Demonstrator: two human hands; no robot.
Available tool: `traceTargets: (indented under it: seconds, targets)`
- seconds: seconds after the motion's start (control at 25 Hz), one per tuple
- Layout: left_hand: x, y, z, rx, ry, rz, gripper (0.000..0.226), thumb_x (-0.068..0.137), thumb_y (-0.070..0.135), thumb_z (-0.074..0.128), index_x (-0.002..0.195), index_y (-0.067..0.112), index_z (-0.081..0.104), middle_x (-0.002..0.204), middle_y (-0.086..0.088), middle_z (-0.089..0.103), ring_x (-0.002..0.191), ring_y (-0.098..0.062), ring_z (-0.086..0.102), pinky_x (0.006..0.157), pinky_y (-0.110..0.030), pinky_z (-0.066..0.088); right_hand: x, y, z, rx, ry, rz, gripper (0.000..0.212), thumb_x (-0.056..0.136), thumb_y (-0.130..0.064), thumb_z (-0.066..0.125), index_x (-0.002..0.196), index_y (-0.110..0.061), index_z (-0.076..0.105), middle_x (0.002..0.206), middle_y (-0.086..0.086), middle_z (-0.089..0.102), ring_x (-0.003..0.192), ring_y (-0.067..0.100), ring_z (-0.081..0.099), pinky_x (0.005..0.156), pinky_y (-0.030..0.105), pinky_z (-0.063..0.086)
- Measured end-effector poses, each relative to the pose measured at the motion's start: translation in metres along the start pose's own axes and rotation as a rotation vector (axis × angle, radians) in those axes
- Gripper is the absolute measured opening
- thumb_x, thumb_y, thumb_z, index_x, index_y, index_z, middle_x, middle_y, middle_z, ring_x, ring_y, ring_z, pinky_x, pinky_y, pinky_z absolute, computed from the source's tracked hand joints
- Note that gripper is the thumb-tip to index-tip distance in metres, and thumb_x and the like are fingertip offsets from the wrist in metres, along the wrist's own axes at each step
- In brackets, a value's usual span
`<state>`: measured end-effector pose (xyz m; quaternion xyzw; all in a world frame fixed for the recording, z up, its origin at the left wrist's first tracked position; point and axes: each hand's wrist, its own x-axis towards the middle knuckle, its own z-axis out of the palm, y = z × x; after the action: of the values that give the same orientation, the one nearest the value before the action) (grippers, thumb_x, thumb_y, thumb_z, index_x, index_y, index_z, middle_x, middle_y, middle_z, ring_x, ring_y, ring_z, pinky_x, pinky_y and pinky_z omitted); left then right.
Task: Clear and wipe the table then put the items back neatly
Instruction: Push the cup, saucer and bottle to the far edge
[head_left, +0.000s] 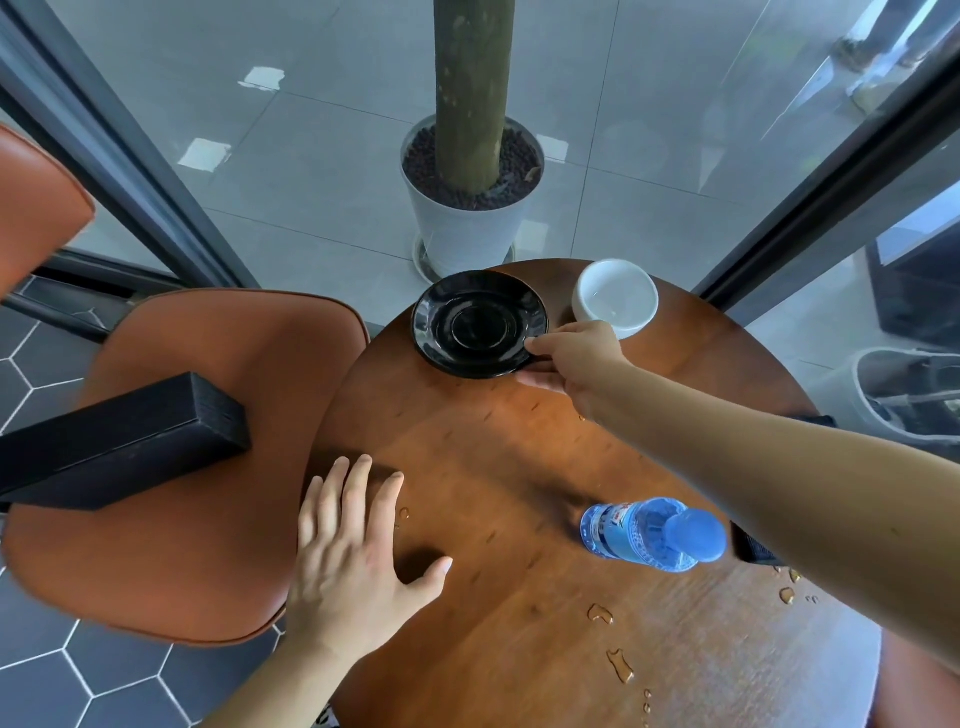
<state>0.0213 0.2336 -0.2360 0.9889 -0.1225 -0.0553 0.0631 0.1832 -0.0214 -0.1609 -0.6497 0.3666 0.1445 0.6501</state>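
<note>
A round wooden table (519, 457) carries a black saucer (478, 322) at its far side, with a white cup (615, 299) just right of it. My right hand (571, 364) pinches the saucer's right rim, thumb on top and fingers underneath. My left hand (353, 551) lies flat, fingers spread, on the table's left edge and holds nothing. A blue-capped water bottle (649, 535) stands near my right forearm. Water drops (618, 665) dot the near right part of the tabletop.
An orange leather chair (171, 467) stands left of the table with a long black box (119, 447) lying on its seat. A white plant pot (467, 223) with a trunk stands on the floor beyond the table. A dark object (753, 551) lies half hidden under my right forearm.
</note>
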Motion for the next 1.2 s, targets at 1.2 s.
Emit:
traceTargets:
  seconds: [1.2]
  targets:
    - [-0.001,0.001,0.002,0.008,0.030,0.012,0.091,0.073,0.073,0.061,0.136,0.007,0.057,0.149,-0.024,0.046,0.141,-0.046,0.040,0.117,-0.063,0.030,-0.007,0.005,-0.013,-0.058,-0.070,-0.058,0.015,0.089,0.003,0.068,0.103,0.004,0.062,0.107,0.024,0.069,0.094,0.032,0.073,0.090,0.042,0.060]
